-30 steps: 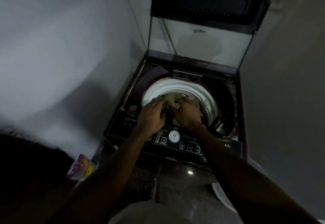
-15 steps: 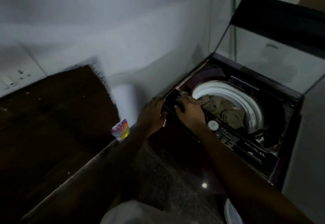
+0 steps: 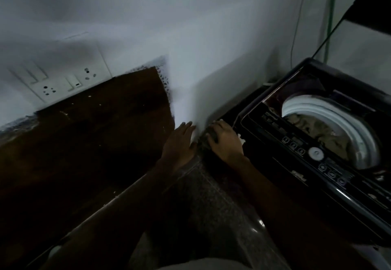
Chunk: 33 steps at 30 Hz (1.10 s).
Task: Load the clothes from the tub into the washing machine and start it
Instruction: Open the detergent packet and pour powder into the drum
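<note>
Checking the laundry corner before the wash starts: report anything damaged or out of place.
The dark brown panel left of the washing machine has a ragged, speckled edge against the white wall and pale flecks, like chipped or sloppy paint.

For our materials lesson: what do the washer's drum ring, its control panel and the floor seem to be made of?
Drum ring: probably white plastic, smooth moulded ridges. Control panel: likely glossy black plastic, showing reflections. Floor: looks like polished speckled stone, with a bright glint.

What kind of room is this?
Probably a home laundry corner: a black top-loading washing machine with brownish clothes in its white drum, and a white wall switchboard with sockets nearby.
</note>
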Available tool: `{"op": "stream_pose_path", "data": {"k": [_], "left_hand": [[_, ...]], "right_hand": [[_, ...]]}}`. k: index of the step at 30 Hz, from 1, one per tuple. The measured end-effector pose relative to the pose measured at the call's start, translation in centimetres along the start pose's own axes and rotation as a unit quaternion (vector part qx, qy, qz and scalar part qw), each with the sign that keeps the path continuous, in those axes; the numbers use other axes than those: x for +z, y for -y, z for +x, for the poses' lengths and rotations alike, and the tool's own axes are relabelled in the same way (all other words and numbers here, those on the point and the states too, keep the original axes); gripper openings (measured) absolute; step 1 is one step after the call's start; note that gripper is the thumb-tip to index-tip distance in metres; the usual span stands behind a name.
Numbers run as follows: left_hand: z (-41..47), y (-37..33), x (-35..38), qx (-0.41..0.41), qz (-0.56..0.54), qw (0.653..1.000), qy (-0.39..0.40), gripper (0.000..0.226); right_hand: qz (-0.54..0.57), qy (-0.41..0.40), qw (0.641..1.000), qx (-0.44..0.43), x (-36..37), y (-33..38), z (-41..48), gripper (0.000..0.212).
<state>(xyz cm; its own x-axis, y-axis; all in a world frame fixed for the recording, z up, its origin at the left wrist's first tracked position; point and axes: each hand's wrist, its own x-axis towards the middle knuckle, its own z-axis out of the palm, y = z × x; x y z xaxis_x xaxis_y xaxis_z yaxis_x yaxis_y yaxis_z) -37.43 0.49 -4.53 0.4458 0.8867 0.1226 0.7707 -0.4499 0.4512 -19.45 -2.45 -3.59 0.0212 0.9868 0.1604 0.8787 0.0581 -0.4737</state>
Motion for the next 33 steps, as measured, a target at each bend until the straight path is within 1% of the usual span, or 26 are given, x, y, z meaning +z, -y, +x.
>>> {"op": "stream_pose_path", "data": {"k": [3,6,7,10,12,16,19,21,23,26,29,31,33], "left_hand": [[-0.2,2.2,0.8,-0.022,-0.009,1.000,0.012,0.056],[0.2,4.8,2.2,-0.034,0.007,0.999,0.006,0.056],[0.6,6.6,3.7,-0.042,0.012,0.999,0.000,0.056],[1.3,9.9,6.4,-0.053,0.021,0.998,-0.003,0.056],[2.1,14.4,11.6,-0.054,0.016,0.998,-0.034,0.056],[3.5,23.3,22.8,-0.089,0.012,0.994,-0.063,0.052],[5.0,29.8,31.1,-0.097,0.028,0.993,-0.068,0.056],[5.7,33.6,35.7,-0.128,0.027,0.989,-0.072,0.057],[5.9,36.7,39.6,-0.152,0.027,0.985,-0.082,0.054],[5.8,40.6,43.9,-0.165,0.020,0.979,-0.117,0.048],[5.8,42.5,47.3,-0.215,-0.041,0.961,-0.170,0.056],[6.2,43.0,49.0,-0.264,-0.097,0.937,-0.207,0.067],[6.8,43.5,50.2,-0.302,-0.170,0.909,-0.232,0.067]], "right_hand": [[0.003,0.017,1.000,0.008,2.6,0.9,0.9,0.036],[-0.001,0.045,0.999,0.006,5.4,1.1,2.1,0.047],[-0.008,0.056,0.998,0.000,7.9,0.5,3.2,0.048],[-0.024,0.080,0.996,-0.005,11.8,-0.7,4.8,0.044],[-0.015,0.095,0.995,-0.018,17.7,-2.7,6.5,0.043],[-0.032,0.121,0.991,-0.041,29.8,-7.9,9.9,0.045],[-0.042,0.122,0.990,-0.056,39.0,-12.1,12.4,0.046],[-0.047,0.118,0.990,-0.062,44.5,-14.6,13.9,0.045],[-0.055,0.110,0.990,-0.073,49.1,-16.6,15.2,0.043],[-0.059,0.085,0.990,-0.093,53.9,-18.5,17.2,0.043],[-0.073,0.060,0.988,-0.118,56.7,-20.0,19.1,0.047],[-0.081,0.046,0.987,-0.130,58.1,-20.7,20.1,0.048],[-0.087,0.025,0.986,-0.139,59.2,-21.2,20.6,0.045]]}}
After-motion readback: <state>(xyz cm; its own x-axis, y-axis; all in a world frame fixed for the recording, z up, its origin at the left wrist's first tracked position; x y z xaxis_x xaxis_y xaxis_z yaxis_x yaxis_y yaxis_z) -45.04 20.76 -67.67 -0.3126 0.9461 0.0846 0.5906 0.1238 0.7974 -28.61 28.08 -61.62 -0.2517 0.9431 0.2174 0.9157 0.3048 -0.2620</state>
